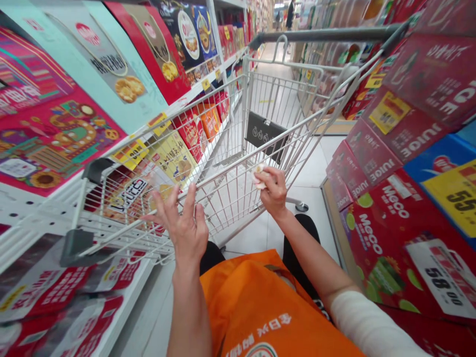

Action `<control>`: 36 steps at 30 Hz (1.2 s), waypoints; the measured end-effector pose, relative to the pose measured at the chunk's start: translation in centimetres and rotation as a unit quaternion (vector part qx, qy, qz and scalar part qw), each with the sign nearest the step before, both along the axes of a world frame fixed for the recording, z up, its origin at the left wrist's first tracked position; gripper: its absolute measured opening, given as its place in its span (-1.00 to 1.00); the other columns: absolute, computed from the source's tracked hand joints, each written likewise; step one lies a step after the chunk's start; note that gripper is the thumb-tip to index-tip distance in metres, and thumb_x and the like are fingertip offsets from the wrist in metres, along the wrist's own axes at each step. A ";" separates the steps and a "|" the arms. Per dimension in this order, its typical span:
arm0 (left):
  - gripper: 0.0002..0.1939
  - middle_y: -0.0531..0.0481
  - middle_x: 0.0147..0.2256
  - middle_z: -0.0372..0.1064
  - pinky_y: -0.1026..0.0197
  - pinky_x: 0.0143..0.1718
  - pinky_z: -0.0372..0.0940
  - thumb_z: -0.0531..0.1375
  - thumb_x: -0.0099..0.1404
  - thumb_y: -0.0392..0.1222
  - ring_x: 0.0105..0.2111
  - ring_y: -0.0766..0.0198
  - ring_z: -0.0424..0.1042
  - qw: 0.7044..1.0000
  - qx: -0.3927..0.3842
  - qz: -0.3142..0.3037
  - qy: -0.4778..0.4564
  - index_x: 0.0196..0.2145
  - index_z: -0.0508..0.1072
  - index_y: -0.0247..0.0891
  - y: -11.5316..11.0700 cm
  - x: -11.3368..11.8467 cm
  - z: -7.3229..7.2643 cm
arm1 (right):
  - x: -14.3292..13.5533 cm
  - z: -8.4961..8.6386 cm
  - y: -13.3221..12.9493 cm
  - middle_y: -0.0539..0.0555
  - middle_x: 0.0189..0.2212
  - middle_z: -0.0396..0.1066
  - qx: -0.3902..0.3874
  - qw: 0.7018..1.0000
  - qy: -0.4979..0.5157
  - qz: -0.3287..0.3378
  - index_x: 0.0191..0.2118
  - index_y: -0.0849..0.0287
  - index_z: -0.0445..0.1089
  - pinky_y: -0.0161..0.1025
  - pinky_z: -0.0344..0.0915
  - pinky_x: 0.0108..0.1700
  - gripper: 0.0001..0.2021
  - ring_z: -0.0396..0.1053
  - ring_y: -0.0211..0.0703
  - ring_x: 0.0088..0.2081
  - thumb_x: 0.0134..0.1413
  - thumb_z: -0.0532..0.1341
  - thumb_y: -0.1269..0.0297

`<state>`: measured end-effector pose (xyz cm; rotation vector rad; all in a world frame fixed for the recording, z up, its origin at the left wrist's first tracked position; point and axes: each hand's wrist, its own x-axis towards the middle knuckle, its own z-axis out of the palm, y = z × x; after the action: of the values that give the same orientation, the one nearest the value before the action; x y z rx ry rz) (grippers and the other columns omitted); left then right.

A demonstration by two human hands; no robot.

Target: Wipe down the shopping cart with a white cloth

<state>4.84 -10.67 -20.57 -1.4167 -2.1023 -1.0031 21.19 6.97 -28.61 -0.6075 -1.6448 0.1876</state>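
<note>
A wire shopping cart [223, 178] stands crosswise in front of me, its basket holding no goods that I can see. My right hand [274, 193] is closed around a crumpled whitish cloth [259, 176] and is at the cart's near side, by the wires. Whether the cloth is fabric or paper is hard to tell. My left hand [184, 223] has its fingers spread beside the near top rail, with nothing in it. Whether those fingers touch the rail is unclear. Over my lap lies an orange apron [275, 307] with white lettering.
On the left, shelves hold gift boxes [89, 54] and red packs [44, 282] with yellow price tags. Stacked red drink cartons [386, 213] rise close on my right. The cart's grey handle [330, 34] is at the far end. A tiled aisle [275, 59] runs ahead, with a distant person.
</note>
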 end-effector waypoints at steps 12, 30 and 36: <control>-0.53 -0.10 0.32 0.13 -0.32 0.36 -0.64 0.04 0.45 -0.09 0.46 -0.07 -0.34 0.999 -0.011 -0.001 -0.039 0.27 0.32 0.01 0.6 0.7 0.5 | -0.7 -0.7 -1.8 0.11 -0.07 0.42 0.043 0.999 -0.012 0.012 0.02 -0.07 0.47 0.10 0.46 0.08 -0.55 0.38 -0.02 0.07 0.18 0.04 0.55; -0.50 -0.09 0.35 0.10 -0.32 0.35 -0.68 0.06 0.43 -0.09 0.46 -0.06 -0.45 0.999 -0.017 -0.011 -0.028 0.30 0.29 0.00 1.3 -0.1 -0.1 | -3.1 -1.0 -2.0 0.09 0.13 0.40 0.041 0.998 -0.051 -0.008 0.13 -0.06 0.44 0.15 0.33 0.30 -0.62 0.24 -0.03 0.30 0.35 0.02 0.39; -0.48 -0.15 0.38 0.02 -0.34 0.37 -0.60 0.04 0.45 -0.06 0.46 -0.10 -0.37 1.000 0.011 0.016 -0.014 0.32 0.25 -0.05 -0.2 -1.3 -0.6 | -4.1 -3.5 -2.3 0.13 0.09 0.46 0.050 0.994 -0.080 0.046 0.12 -0.01 0.46 0.09 0.34 0.29 -0.61 0.30 -0.06 0.23 0.36 0.01 0.40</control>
<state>3.51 -10.86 -21.13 -1.3627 -2.1204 -1.0365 17.13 4.69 -32.11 -0.4802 -1.8270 0.1244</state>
